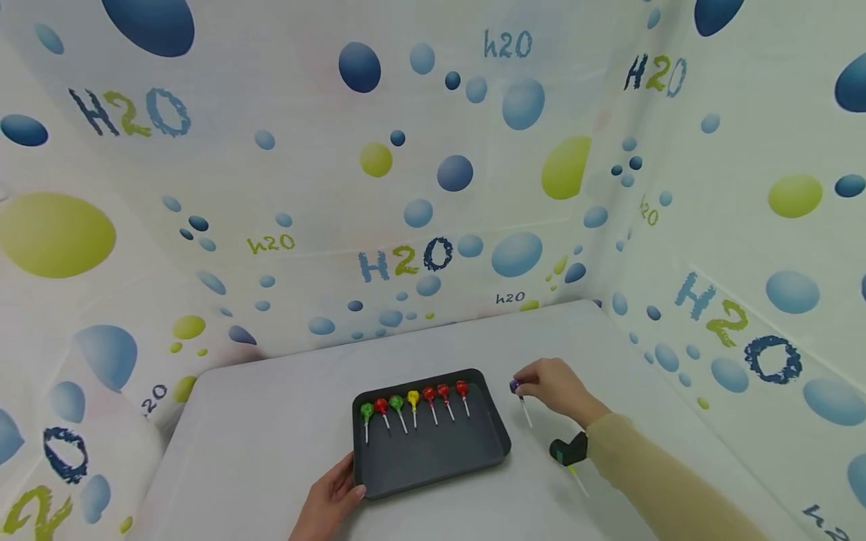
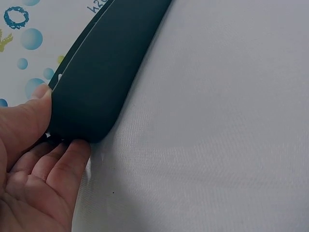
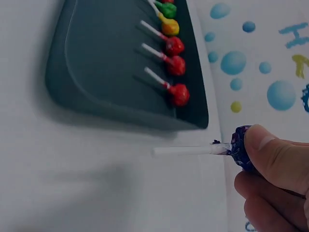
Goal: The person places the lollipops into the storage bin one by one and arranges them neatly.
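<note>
My right hand pinches a purple-wrapped lollipop by its candy head, with the white stick pointing away from the fingers. It is to the right of a dark rectangular tray. At the tray's near left corner, my left hand grips the edge, thumb at the rim and fingers against the underside in the left wrist view. Along the tray's far side lies a row of lollipops: green ones, a yellow one and several red ones, sticks toward me.
Below the right wrist, a white stick with a yellow end lies on the white table; its upper part is hidden by the black wrist camera. Walls with printed bubbles and H2O lettering enclose the table's back and sides.
</note>
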`<state>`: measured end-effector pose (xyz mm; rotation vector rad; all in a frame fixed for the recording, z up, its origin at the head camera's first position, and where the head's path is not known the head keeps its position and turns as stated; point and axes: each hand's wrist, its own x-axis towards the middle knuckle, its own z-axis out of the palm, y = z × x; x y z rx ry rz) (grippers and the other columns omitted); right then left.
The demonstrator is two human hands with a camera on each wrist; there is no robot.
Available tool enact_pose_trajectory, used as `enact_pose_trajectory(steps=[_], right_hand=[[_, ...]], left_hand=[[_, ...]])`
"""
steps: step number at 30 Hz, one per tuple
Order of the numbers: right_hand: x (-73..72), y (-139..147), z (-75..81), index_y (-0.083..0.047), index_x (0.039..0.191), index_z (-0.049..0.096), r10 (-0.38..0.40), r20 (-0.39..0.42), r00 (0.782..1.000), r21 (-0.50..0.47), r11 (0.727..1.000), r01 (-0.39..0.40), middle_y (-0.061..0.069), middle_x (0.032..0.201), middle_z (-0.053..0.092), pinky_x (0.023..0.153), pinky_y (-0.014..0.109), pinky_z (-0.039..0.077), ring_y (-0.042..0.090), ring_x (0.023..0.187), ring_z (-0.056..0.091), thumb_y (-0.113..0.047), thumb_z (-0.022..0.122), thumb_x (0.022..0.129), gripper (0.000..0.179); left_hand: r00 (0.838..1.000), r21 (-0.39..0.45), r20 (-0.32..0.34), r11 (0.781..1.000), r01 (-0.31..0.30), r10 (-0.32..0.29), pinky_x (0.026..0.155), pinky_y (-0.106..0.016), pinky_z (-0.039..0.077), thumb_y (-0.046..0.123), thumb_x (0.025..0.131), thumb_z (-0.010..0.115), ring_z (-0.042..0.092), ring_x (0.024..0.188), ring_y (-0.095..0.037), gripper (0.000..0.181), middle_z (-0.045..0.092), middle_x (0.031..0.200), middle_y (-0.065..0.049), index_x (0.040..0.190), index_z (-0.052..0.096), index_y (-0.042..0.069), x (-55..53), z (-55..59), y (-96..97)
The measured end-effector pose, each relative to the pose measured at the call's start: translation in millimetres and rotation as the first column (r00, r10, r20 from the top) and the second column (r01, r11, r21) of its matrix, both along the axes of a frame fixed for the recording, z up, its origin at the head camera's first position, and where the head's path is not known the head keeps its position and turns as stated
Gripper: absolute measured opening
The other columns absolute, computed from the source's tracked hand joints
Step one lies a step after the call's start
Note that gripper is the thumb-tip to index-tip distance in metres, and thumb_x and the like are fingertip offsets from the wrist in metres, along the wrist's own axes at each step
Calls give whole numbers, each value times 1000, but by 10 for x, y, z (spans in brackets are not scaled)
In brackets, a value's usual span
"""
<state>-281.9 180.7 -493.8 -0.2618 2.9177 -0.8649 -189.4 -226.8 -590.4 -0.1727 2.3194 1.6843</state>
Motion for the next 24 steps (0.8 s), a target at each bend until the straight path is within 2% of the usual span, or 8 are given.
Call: enact_pose_trajectory(steps=[7,13,17,24], right_hand=[[-71,-602,-115,-8,104,81,59,-65,996,24,998,-57,2,96,80,79,35,64,14,87,71,-14,81,86,19],[-30,-1025,-292,-9,102,82,106,-82,991,15,994,-105,2,95,80,80,36,64,17,89,72,-19,83,85,20],[13,-1245,-416,-10,100,83,134,-106,985,37,991,-131,0,92,80,79,34,64,15,87,73,-23,84,84,20],[102,-1461,-574,-12,97,83,111,-111,988,65,992,-104,-2,89,80,74,30,64,12,81,72,-26,85,83,20]], left_hand=[[1000,1,-6,1000,10,-10,104,-33,58,14,93,75,44,143,-48,77,36,155,-38,151,33,-16,2,9,-18],[1000,-12,7,1000,3,-3,105,-33,57,14,93,75,42,144,-47,77,36,156,-36,152,33,-15,-1,15,-26],[1000,-1,-9,1000,-2,2,106,-32,57,13,93,75,42,144,-47,77,36,156,-36,152,33,-14,4,-4,-26],[1000,15,-27,1000,-9,10,106,-33,56,8,93,74,42,144,-47,75,37,156,-36,152,33,-14,8,-28,-25]])
